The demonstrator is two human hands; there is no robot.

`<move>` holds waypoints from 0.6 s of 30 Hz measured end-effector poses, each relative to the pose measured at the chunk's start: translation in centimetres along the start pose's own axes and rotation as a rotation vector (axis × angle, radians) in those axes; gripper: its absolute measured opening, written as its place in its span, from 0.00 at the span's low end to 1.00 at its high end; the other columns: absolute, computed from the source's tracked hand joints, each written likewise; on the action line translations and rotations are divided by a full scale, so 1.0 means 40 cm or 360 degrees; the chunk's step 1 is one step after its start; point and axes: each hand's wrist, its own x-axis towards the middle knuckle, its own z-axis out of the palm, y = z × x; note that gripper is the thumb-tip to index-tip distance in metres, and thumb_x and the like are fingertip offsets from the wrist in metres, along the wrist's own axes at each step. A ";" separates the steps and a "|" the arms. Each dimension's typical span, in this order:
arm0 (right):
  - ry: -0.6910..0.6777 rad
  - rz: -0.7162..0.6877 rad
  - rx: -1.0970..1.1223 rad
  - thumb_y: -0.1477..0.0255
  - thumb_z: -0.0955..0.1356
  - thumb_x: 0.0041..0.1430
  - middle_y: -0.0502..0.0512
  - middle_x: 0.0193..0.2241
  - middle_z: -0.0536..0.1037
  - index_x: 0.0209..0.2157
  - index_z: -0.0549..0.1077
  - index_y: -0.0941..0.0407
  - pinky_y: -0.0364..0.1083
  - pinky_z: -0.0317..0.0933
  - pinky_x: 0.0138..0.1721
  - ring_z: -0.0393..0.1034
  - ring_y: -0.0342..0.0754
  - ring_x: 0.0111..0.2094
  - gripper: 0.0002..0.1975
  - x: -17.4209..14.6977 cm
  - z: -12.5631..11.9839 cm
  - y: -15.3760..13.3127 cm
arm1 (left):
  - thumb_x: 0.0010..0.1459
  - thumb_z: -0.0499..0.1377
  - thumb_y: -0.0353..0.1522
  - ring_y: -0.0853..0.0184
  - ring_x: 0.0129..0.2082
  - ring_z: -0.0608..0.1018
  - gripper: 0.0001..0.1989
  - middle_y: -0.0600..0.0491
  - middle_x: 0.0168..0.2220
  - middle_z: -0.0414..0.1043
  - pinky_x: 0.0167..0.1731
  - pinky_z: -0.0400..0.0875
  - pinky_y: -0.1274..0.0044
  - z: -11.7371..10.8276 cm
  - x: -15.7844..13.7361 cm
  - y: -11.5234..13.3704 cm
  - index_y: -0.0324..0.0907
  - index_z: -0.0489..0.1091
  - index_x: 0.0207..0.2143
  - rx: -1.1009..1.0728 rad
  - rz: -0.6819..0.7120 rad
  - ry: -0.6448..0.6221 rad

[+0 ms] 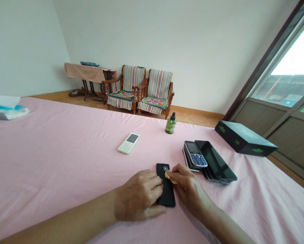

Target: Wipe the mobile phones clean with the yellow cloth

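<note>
A black mobile phone [168,189] lies back side up on the pink bedsheet, its round camera lens near the far end. My left hand [140,195] is closed on its left edge, fingers along the side and thumb near the bottom corner. Between the fingertips of my right hand [188,184] is a small yellowish cloth [170,177], pressed on the phone's back just below the lens. The fingers partly hide both the cloth and the phone.
A white keypad phone [129,143] lies ahead. On the right are a keypad phone [195,154] on a stack and a pile of black smartphones [215,161]. Farther off stand a green spray bottle [170,124], a black box [243,139] and a white-and-blue packet [6,110].
</note>
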 end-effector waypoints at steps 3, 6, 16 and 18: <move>-0.0037 0.0051 0.0019 0.84 0.59 0.62 0.55 0.31 0.68 0.33 0.74 0.57 0.45 0.60 0.32 0.65 0.47 0.32 0.14 -0.037 -0.002 -0.033 | 0.58 0.62 0.39 0.61 0.32 0.75 0.12 0.49 0.32 0.73 0.34 0.69 0.71 0.000 0.000 0.001 0.38 0.70 0.32 -0.0008 -0.0021 0.0007; -0.0096 0.0059 0.0033 0.83 0.59 0.62 0.56 0.31 0.69 0.35 0.74 0.56 0.45 0.61 0.30 0.66 0.48 0.33 0.14 -0.072 0.001 -0.055 | 0.57 0.62 0.39 0.61 0.34 0.75 0.12 0.49 0.33 0.74 0.38 0.70 0.71 0.000 -0.002 0.001 0.38 0.70 0.34 -0.0018 -0.0034 0.0016; -0.0175 0.0020 0.0169 0.85 0.62 0.56 0.53 0.30 0.70 0.31 0.74 0.54 0.42 0.61 0.28 0.68 0.45 0.30 0.14 -0.086 -0.035 -0.066 | 0.60 0.59 0.39 0.63 0.30 0.73 0.12 0.49 0.29 0.72 0.34 0.65 0.72 -0.012 0.003 -0.012 0.39 0.68 0.31 0.0012 0.0115 0.0063; 0.0007 0.0080 0.0164 0.87 0.61 0.54 0.53 0.31 0.70 0.35 0.76 0.54 0.43 0.62 0.31 0.68 0.46 0.33 0.17 -0.057 -0.038 -0.045 | 0.60 0.59 0.37 0.64 0.28 0.71 0.10 0.50 0.28 0.71 0.31 0.63 0.72 -0.016 0.004 -0.015 0.39 0.68 0.29 0.0046 0.0193 0.0048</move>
